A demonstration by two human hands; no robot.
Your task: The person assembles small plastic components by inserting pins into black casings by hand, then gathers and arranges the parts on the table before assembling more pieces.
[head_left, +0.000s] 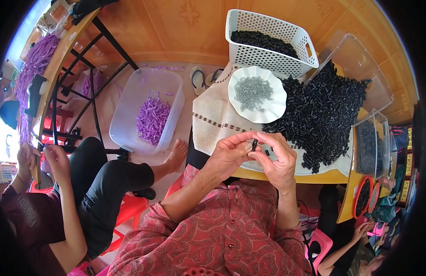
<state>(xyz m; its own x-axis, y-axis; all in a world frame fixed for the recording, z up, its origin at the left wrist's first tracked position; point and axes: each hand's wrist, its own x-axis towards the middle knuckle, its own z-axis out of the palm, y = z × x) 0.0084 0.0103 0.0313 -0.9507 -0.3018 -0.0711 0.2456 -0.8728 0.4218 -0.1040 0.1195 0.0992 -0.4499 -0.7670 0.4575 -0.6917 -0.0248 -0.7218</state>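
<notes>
A small black plastic piece (254, 145) sits between my two hands just over the near edge of the table. My left hand (230, 155) pinches it with thumb and fingertips. From the other side, the thumb and forefinger of my right hand (279, 161) close on the same piece; whether something tiny is also between them is too small to make out. Beyond my hands, a white scalloped plate (279, 108) holds a heap of small clear-grey parts (253, 93). A large pile of black plastic pieces (319, 115) spreads to the right of the plate.
A white perforated basket (273, 62) of black pieces stands at the back. Clear tubs (374, 147) are at the right. On the floor left, a clear bin (123, 117) holds purple pieces (153, 117). A co-worker (43, 221) sits left beside a table with purple strips (38, 60); another person (355, 248) is at right.
</notes>
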